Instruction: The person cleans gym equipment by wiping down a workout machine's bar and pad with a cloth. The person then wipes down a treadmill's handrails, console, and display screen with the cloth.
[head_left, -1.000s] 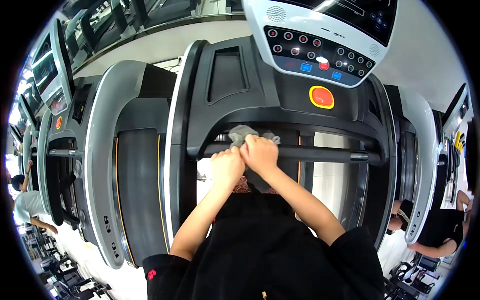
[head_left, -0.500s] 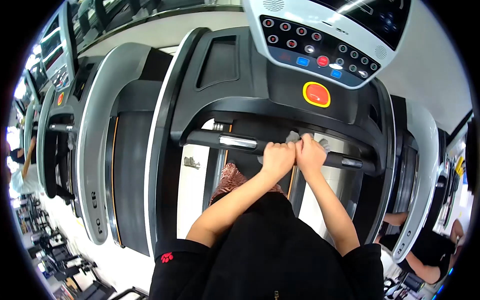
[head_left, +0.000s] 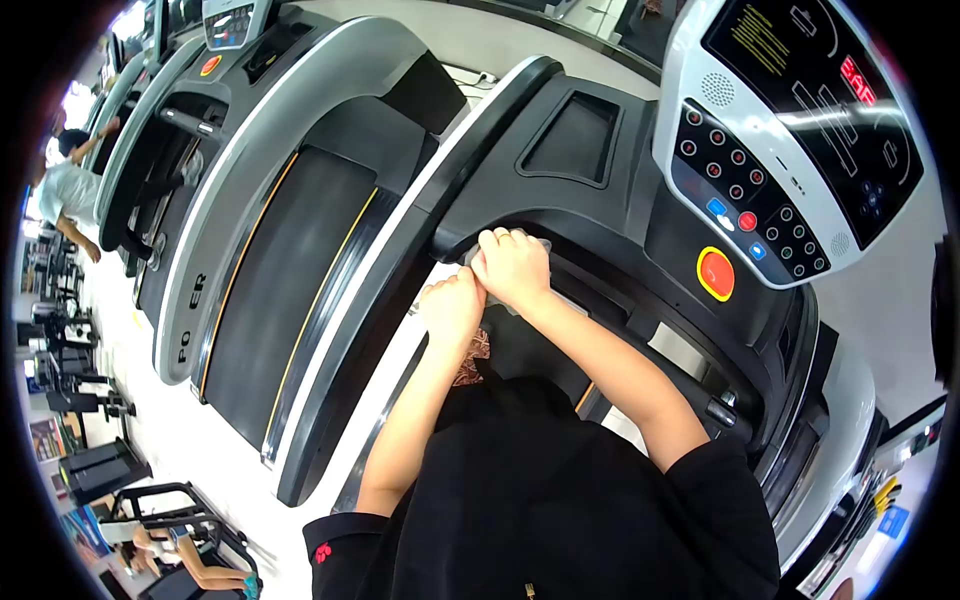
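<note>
Both hands are together at the left end of the black treadmill handlebar (head_left: pixel 721 412), which has a metal plate near its right end. My right hand (head_left: pixel 513 266) is closed over the bar, fingers curled, with the edge of a grey cloth (head_left: pixel 545 246) showing beside it. Just below and to its left, my left hand (head_left: pixel 453 306) is also closed, touching the right; bits of the cloth show around the fingers. Most of the cloth and the bar's left end are hidden under the hands. The treadmill console (head_left: pixel 675 170) stands to the upper right, its display showing red characters.
A red stop button (head_left: pixel 716 274) in a yellow ring sits below the console. On the left stands another treadmill (head_left: pixel 300 260); beyond it a person in a light shirt (head_left: pixel 72 190) is at a further machine. Lower left, a seated person's legs (head_left: pixel 205 572) show beside gym equipment.
Both hands have slid along the handlebar from its middle to its left end, with the cloth. My view has turned, so the console now appears further right.
</note>
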